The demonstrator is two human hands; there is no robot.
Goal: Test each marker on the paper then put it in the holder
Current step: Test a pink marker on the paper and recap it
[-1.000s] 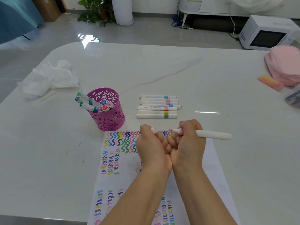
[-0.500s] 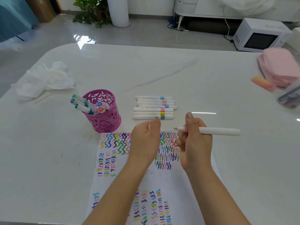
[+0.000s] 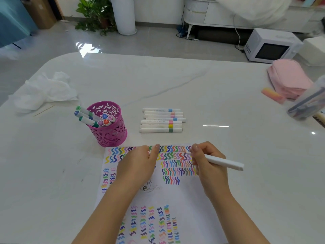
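Marker (image 3: 223, 162) gripped pen-style in right hand (image 3: 207, 166), barrel slanting back to the right, tip down near the top right of the paper (image 3: 184, 196). Left hand (image 3: 137, 166) palm-down on the paper, thumb and forefinger pinching a pale cap (image 3: 149, 152), mostly hidden. Holder (image 3: 109, 131) stands just beyond the paper's far-left corner.

Magenta cut-out holder (image 3: 112, 136), white marker (image 3: 223, 162), paper (image 3: 184, 196) of multicoloured squiggles, pink pouch (image 3: 288, 78).
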